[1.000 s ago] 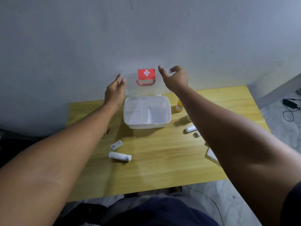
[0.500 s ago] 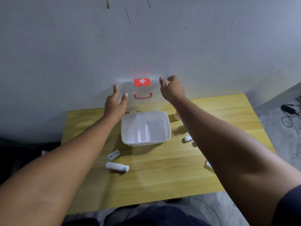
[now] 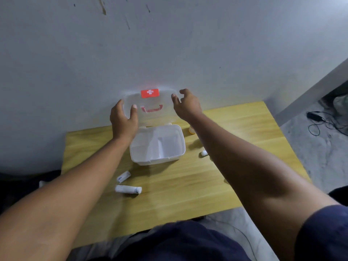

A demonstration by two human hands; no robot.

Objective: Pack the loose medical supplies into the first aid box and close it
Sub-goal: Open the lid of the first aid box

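The white first aid box (image 3: 156, 161) stands open at the back of the wooden table (image 3: 178, 187), its divided tray showing nothing inside. Its translucent lid (image 3: 150, 102), with a red cross label and red handle, stands upright against the wall. My left hand (image 3: 123, 120) pinches the lid's left edge, thumb in front. My right hand (image 3: 186, 106) holds the top right corner, thumb on the front. A white bandage roll (image 3: 128, 189) and a small white packet (image 3: 123, 176) lie in front of the box on the left. A small white roll (image 3: 204, 153) lies beside my right forearm.
A yellow-capped bottle (image 3: 192, 130) stands right of the box, half hidden by my right arm. The grey wall rises straight behind the lid. On the floor at the far right lies a black cable with an adapter (image 3: 313, 116). More items under my right arm are hidden.
Both hands have swung the lid further back until it stands against the wall. The camera has pulled back, so the table sits lower in view.
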